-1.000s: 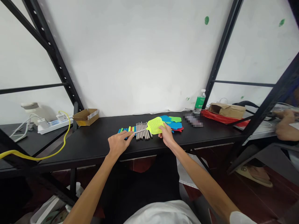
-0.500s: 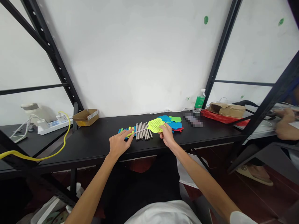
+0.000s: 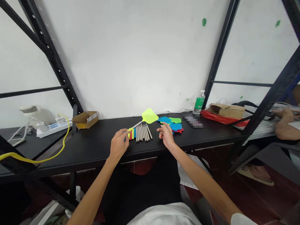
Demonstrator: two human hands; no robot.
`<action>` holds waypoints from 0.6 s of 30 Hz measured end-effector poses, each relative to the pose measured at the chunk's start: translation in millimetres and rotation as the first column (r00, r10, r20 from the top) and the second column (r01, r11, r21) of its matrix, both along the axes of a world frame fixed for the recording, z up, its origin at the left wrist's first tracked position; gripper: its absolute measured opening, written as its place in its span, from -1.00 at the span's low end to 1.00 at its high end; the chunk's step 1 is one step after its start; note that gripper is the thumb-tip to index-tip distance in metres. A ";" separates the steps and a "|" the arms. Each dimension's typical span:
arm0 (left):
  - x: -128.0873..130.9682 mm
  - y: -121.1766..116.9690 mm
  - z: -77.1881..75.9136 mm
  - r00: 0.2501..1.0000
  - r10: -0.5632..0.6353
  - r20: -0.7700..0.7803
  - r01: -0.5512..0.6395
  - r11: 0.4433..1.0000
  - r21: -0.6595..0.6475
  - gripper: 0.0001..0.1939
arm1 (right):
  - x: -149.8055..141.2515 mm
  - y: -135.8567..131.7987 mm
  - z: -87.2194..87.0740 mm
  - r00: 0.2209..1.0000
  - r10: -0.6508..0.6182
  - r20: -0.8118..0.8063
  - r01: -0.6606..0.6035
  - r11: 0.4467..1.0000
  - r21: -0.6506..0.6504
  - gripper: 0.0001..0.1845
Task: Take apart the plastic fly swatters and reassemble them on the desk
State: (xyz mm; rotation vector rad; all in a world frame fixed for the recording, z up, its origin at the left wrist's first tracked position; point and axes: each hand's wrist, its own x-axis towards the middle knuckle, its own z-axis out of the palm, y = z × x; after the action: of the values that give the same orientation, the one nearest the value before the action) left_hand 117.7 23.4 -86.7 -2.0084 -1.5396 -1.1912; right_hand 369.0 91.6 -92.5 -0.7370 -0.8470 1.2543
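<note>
A fly swatter [image 3: 150, 116] with a yellow-green mesh head and a metal rod is held at its handle by my left hand [image 3: 119, 142], its head tilted up toward the wall. My right hand [image 3: 166, 135] is off the swatter, fingers loosely apart, in front of a pile of loose swatter heads [image 3: 175, 126] in blue, green and red. Between my hands lies a row of metal rods [image 3: 143, 133] on the black table. Coloured handles [image 3: 132, 134] in red, yellow and blue lie beside the rods, partly covered by my left hand.
An open cardboard box [image 3: 85, 120] sits at the left, near a power strip [image 3: 52, 128] and a yellow cable [image 3: 63, 140]. At the right stand a water bottle [image 3: 199, 102] and a torn carton [image 3: 226, 110] on red plastic [image 3: 217, 118]. Another person's arm [image 3: 284, 123] shows at far right.
My right hand has let go of the swatter head and its fingers have opened. The swatter, still in my left hand, has swung up and left, toward the wall.
</note>
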 end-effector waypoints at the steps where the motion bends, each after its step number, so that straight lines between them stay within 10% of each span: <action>1: -1.4 1.3 -0.1 0.999 0.042 0.011 -0.042 0.999 0.003 -0.62 | -0.3 -0.6 0.0 1.000 0.005 0.014 -0.005 1.000 0.006 -0.44; 11: -49.3 12.5 0.6 0.899 0.432 0.064 -0.417 0.892 -0.175 -0.55 | -1.7 -5.4 5.0 0.999 0.006 0.048 -0.006 1.000 0.005 -0.49; 18: -60.7 19.9 -7.1 0.906 0.424 0.020 -0.395 0.859 -0.327 -0.58 | -2.9 -2.1 -1.9 0.953 0.048 0.301 -0.074 0.994 0.077 -0.69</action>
State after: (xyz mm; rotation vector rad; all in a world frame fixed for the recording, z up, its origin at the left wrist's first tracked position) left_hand 57.0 43.3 -93.9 -1.6819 -2.1885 -0.9165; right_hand 366.1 89.5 -94.4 -0.8476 -1.1724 1.1677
